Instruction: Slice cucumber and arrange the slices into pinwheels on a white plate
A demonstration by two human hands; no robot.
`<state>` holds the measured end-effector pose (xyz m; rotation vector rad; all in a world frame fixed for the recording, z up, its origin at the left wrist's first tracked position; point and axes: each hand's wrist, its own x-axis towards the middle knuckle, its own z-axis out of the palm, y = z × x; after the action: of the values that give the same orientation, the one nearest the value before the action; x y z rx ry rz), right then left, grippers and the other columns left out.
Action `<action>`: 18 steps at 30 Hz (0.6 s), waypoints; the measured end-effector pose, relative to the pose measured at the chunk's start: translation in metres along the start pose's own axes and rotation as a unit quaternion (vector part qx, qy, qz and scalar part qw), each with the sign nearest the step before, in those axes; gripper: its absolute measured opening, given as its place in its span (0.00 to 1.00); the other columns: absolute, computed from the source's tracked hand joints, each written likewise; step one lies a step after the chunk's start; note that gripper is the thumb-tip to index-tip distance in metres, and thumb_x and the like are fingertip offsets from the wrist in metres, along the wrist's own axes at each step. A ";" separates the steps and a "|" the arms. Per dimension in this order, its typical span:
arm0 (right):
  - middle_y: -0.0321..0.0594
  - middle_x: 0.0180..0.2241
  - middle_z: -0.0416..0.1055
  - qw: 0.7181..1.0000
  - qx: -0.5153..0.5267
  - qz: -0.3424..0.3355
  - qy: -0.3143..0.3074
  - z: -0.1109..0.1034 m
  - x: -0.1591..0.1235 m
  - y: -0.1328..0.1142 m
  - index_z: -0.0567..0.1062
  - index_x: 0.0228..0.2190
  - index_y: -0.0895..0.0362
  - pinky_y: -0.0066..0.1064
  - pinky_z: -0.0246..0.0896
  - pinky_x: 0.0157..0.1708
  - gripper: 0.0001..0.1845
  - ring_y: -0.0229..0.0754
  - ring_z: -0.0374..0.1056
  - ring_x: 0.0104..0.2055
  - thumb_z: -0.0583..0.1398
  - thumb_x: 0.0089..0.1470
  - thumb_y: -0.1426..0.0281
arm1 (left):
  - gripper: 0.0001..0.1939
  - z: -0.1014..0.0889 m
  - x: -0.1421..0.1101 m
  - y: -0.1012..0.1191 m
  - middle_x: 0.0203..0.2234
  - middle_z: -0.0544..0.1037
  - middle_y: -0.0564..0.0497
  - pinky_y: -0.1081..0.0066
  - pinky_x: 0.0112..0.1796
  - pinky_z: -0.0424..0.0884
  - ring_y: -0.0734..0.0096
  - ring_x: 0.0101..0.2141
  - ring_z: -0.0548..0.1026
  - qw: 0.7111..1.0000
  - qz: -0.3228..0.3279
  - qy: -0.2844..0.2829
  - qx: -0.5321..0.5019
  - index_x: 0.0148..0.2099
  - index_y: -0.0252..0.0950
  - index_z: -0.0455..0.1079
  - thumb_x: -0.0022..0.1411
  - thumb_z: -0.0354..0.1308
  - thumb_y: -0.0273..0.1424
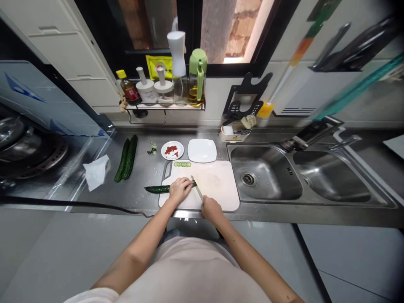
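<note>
My left hand [179, 189] presses down on a dark green cucumber [157, 189] that lies across the left edge of a white cutting board [217, 185]. My right hand [211, 209] grips the handle of a knife [197, 188], whose blade points up to the cucumber's end beside my left fingers. A short row of cucumber slices [182, 164] lies at the board's far edge.
Two whole cucumbers [126, 158] and a crumpled tissue [96, 171] lie to the left. A small plate of chopped red chilli [172, 150] and an empty white plate [202, 150] sit behind the board. A double sink [284, 176] is to the right, a bottle rack [166, 90] behind.
</note>
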<state>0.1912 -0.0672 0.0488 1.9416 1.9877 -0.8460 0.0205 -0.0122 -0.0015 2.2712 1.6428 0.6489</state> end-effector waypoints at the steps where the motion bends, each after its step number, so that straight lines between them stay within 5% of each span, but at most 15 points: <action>1: 0.54 0.40 0.74 1.000 0.000 0.000 0.000 -0.001 0.002 -0.001 0.69 0.44 0.60 0.32 0.59 0.35 0.15 0.49 0.72 0.43 0.48 0.58 0.77 | 0.12 0.000 0.000 0.000 0.40 0.77 0.53 0.71 0.38 0.65 0.71 0.40 0.71 1.000 -0.001 0.000 0.000 0.44 0.46 0.76 0.65 0.52 0.37; 18: 0.52 0.42 0.74 0.999 0.007 -0.018 0.031 -0.022 0.030 -0.025 0.68 0.46 0.61 0.29 0.58 0.37 0.17 0.45 0.71 0.45 0.47 0.59 0.78 | 0.11 -0.002 -0.001 0.003 0.40 0.77 0.53 0.71 0.38 0.65 0.71 0.41 0.71 1.000 -0.010 -0.001 0.000 0.44 0.47 0.76 0.65 0.53 0.36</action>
<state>0.1693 -0.0284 0.0560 1.9682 2.0627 -0.8202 0.0216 -0.0140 0.0012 2.2509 1.6632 0.6406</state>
